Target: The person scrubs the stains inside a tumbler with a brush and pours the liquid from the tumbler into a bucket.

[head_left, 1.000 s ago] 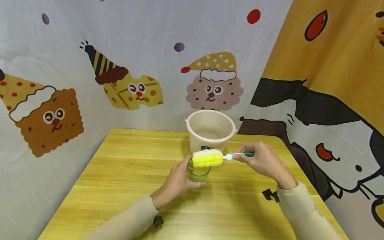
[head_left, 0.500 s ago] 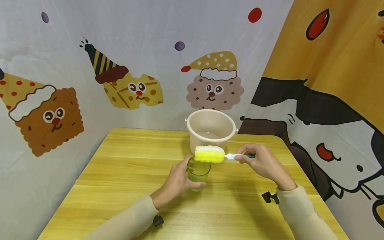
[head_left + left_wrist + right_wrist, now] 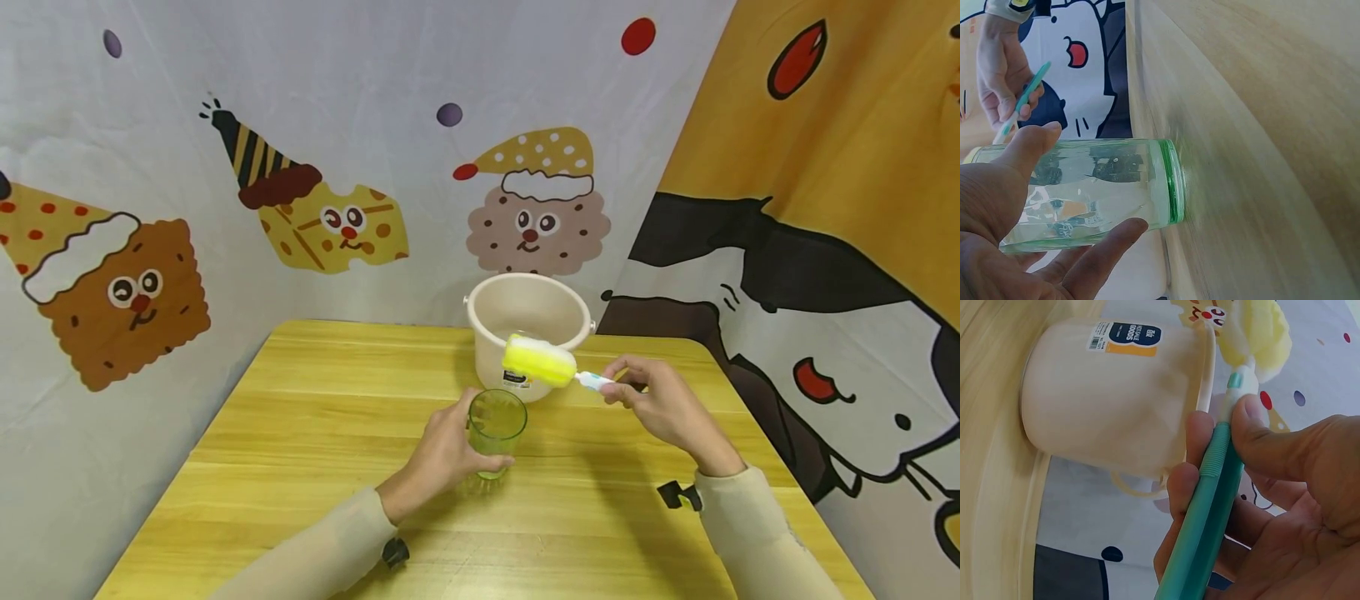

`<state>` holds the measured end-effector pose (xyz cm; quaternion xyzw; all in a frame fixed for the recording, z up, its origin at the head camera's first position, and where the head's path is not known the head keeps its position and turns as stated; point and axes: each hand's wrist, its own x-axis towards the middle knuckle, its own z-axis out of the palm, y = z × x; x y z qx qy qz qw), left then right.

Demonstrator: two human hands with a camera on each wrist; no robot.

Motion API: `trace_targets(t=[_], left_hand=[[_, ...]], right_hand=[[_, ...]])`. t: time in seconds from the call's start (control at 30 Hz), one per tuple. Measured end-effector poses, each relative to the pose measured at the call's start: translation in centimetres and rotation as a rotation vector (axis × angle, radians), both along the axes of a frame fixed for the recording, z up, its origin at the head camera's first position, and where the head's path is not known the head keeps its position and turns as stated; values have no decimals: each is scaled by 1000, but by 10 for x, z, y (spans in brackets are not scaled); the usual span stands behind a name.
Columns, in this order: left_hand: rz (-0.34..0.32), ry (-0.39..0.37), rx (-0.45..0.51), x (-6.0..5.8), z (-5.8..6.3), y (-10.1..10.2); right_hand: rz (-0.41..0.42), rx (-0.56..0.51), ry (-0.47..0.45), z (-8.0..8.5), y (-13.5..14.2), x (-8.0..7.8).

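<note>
My left hand (image 3: 444,446) grips a clear green glass (image 3: 498,425) from its left side, thumb and fingers wrapped round the wall. The glass is upright with its base at the tabletop, as the left wrist view (image 3: 1104,187) also shows. My right hand (image 3: 660,408) pinches the teal and white handle (image 3: 1210,487) of a sponge brush. Its yellow and white sponge head (image 3: 540,360) points left, above and behind the glass, and overlaps the bucket's front in the head view. The bucket (image 3: 495,367) is cream plastic and stands behind both hands.
The wooden table (image 3: 315,400) carries the glass and bucket. A label (image 3: 1129,339) is on the bucket's side. Behind the table hangs a cloth backdrop (image 3: 360,100) with cartoon prints, which runs along the right side too.
The sponge brush has risen from the glass's rim and moved back and right toward the bucket, its head now tilted. The left hand and the glass have stayed in place.
</note>
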<state>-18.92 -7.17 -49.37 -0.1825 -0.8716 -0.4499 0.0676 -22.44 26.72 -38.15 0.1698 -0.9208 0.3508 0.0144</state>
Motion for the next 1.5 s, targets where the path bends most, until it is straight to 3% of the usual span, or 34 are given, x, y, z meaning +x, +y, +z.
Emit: trace_targets(t=[0.27, 0.77, 1.5], left_hand=[[3, -20, 1, 0, -1, -1], [17, -34, 5, 1, 0, 0], [22, -34, 10, 1, 0, 0]], right_hand=[[-38, -14, 35, -3, 8, -3], [-146, -18, 17, -15, 29, -13], [-332, -178, -102, -42, 66, -31]])
